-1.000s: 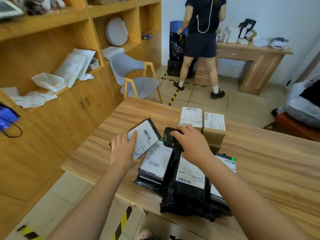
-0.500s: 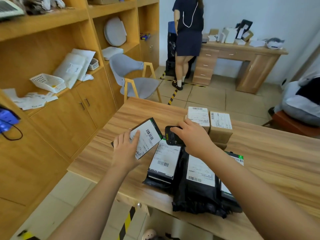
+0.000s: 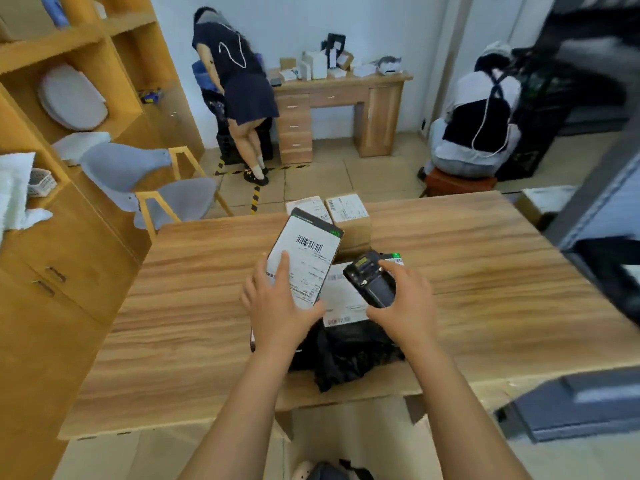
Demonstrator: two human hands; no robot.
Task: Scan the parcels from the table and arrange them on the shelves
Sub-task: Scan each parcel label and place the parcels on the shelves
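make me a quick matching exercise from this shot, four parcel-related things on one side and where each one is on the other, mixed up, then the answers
Things
1. flat parcel
2. handheld scanner
3. cardboard boxes
4. black bag parcels

Places
A. lying on the table's near part, under both hands
B. in the right hand's grip
C. standing at the table's far edge
D. lifted off the table in the left hand

Pairs: 1-D, 2-B, 3-C, 4-A

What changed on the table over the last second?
The left hand has lifted the flat parcel off the table, label facing up. The right hand has raised the scanner beside it. The black bags and two boxes stayed put.
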